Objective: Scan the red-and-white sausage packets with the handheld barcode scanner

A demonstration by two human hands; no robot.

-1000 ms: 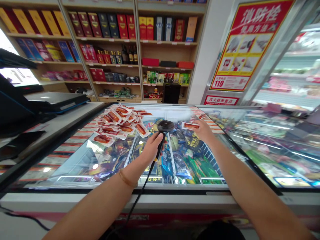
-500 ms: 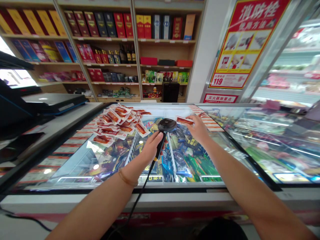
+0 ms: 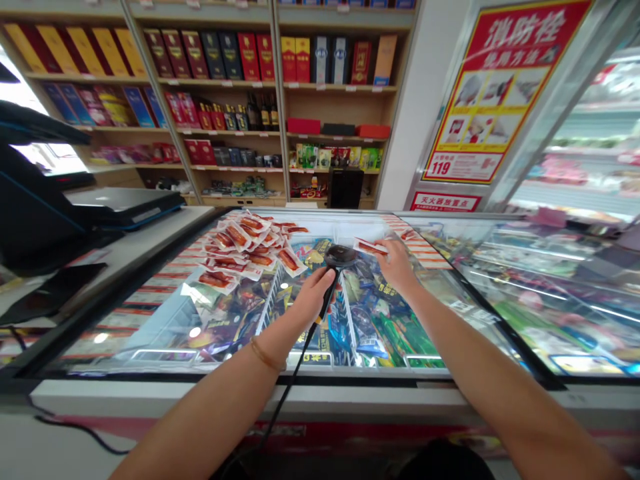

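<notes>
My left hand (image 3: 316, 297) is wrapped round the handle of a black barcode scanner (image 3: 341, 255), whose cable runs down toward me. Just right of the scanner's head, my right hand (image 3: 397, 267) grips a sausage packet (image 3: 370, 247) by its right end. The packet is flat, white-edged and reddish brown inside. To the left, a heap of similar sausage packets (image 3: 245, 243) lies on the freezer's glass top. A packet or two (image 3: 410, 235) lies beyond my right hand, near the far right edge of the glass.
Under the glass of the chest freezer (image 3: 240, 385) are wire baskets and bagged goods. A scale-like device (image 3: 127, 203) and a dark flat item (image 3: 53, 290) sit on the left counter. Shelves (image 3: 225, 81) with boxes and bottles stand behind; another glass-topped freezer (image 3: 565, 287) is on the right.
The view has shifted slightly, so the scene sits a little farther right and lower. The scanner stays in my left hand and the sausage packet in my right, still close together.
</notes>
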